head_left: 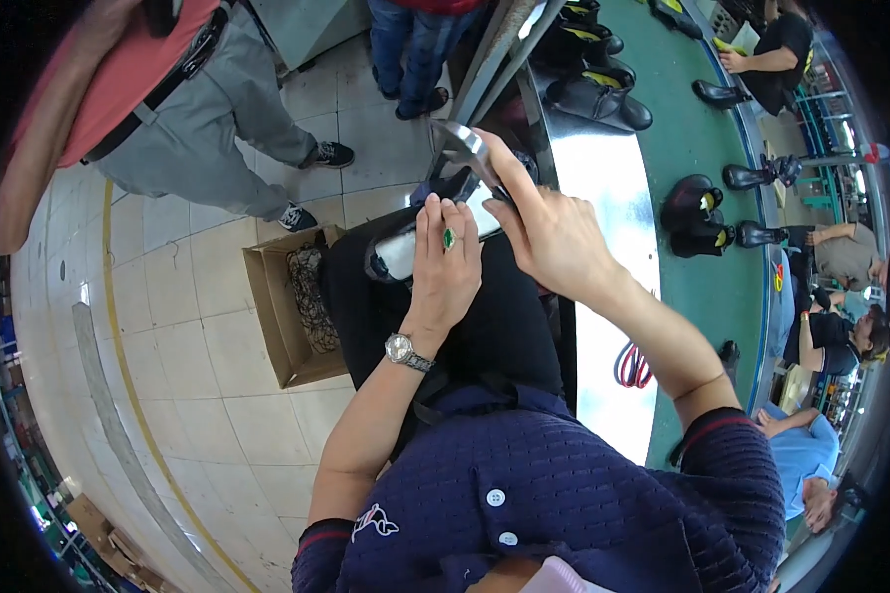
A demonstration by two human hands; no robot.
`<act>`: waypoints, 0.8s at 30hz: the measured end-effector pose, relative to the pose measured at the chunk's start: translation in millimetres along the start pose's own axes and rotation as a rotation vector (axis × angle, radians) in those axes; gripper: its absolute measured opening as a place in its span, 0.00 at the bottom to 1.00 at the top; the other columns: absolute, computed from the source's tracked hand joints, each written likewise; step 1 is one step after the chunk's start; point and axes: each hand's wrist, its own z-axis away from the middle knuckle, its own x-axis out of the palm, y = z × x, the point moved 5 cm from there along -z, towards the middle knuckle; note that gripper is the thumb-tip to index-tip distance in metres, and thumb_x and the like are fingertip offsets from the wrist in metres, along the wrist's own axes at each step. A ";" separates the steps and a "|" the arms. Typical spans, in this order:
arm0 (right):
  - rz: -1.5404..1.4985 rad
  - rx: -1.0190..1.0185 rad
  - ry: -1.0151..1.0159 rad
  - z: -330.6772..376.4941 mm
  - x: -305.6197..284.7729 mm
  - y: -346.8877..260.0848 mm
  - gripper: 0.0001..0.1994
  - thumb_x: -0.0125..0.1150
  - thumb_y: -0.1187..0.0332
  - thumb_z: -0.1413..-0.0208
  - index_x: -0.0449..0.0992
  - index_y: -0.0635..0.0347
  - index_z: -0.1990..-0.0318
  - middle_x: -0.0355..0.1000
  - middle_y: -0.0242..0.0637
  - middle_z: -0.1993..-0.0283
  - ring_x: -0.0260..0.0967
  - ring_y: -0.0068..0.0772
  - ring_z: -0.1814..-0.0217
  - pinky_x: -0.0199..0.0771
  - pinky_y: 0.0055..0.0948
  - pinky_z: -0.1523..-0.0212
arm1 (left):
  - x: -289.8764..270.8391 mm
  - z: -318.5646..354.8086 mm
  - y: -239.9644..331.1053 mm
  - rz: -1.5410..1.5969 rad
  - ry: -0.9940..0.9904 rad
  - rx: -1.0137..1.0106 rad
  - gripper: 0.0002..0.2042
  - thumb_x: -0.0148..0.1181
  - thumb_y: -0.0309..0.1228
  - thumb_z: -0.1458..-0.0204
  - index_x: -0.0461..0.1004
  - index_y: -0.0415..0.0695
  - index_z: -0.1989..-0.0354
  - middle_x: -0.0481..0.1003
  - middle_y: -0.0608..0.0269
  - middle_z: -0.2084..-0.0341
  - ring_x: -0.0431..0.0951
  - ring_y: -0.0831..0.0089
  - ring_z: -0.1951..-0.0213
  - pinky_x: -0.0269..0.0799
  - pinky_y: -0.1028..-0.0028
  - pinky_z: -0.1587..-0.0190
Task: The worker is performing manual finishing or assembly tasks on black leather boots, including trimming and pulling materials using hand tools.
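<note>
On my lap lies a dark shoe with a pale sole facing up (397, 256). My left hand (445, 262) rests on it with fingers drawn together across the pale surface; the thumb is hidden. That hand wears a green-stoned ring and a silver wristwatch (400, 348). Just above and to the right, my right hand (564, 237) is closed round the dark handle of a hammer (465, 143). Its shiny metal head is raised over the far part of the shoe, which my hands partly cover.
A cardboard box (271, 331) with a dark tangled heap stands left of my legs. At right run a metal bench (603, 188), with red and blue loops (631, 368), and a green conveyor (697, 287) bearing black shoes (690, 203). People stand ahead and sit along the far side.
</note>
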 end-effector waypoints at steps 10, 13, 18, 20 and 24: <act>0.054 -0.001 -0.148 0.5 7.7 13.7 0.33 0.55 0.70 0.43 0.49 0.56 0.31 0.73 0.48 0.80 0.74 0.50 0.79 0.73 0.43 0.76 | -17.5 3.8 -16.1 -0.105 -0.318 -0.118 0.33 0.66 0.27 0.57 0.60 0.26 0.42 0.66 0.42 0.50 0.64 0.48 0.44 0.60 0.58 0.40; -0.198 -0.007 0.296 6.3 -18.8 -8.6 0.35 0.55 0.69 0.42 0.47 0.55 0.29 0.73 0.47 0.81 0.73 0.48 0.81 0.72 0.41 0.79 | -15.3 11.5 -12.7 -0.196 -0.275 -0.028 0.32 0.61 0.30 0.52 0.57 0.24 0.40 0.64 0.37 0.46 0.64 0.44 0.45 0.59 0.55 0.39; 0.071 0.107 -0.184 0.7 29.3 4.3 0.34 0.55 0.70 0.43 0.48 0.50 0.30 0.74 0.50 0.75 0.73 0.54 0.76 0.71 0.45 0.75 | -9.1 14.3 -12.8 -0.231 -0.224 0.040 0.29 0.59 0.31 0.49 0.61 0.25 0.42 0.65 0.36 0.47 0.63 0.42 0.42 0.59 0.53 0.38; -0.017 0.037 -0.078 -5.7 -0.4 -12.6 0.35 0.55 0.70 0.43 0.47 0.49 0.29 0.73 0.49 0.78 0.73 0.53 0.77 0.70 0.45 0.75 | -14.3 16.4 -17.3 -0.123 -0.151 0.026 0.23 0.50 0.23 0.49 0.63 0.21 0.45 0.65 0.32 0.48 0.63 0.38 0.42 0.60 0.52 0.38; -0.067 0.131 0.012 9.0 31.1 -10.0 0.35 0.51 0.68 0.40 0.42 0.52 0.28 0.72 0.49 0.82 0.73 0.51 0.80 0.73 0.42 0.78 | -16.2 22.6 -15.2 -0.071 -0.053 0.048 0.25 0.58 0.28 0.49 0.63 0.24 0.45 0.64 0.36 0.48 0.65 0.41 0.44 0.62 0.53 0.40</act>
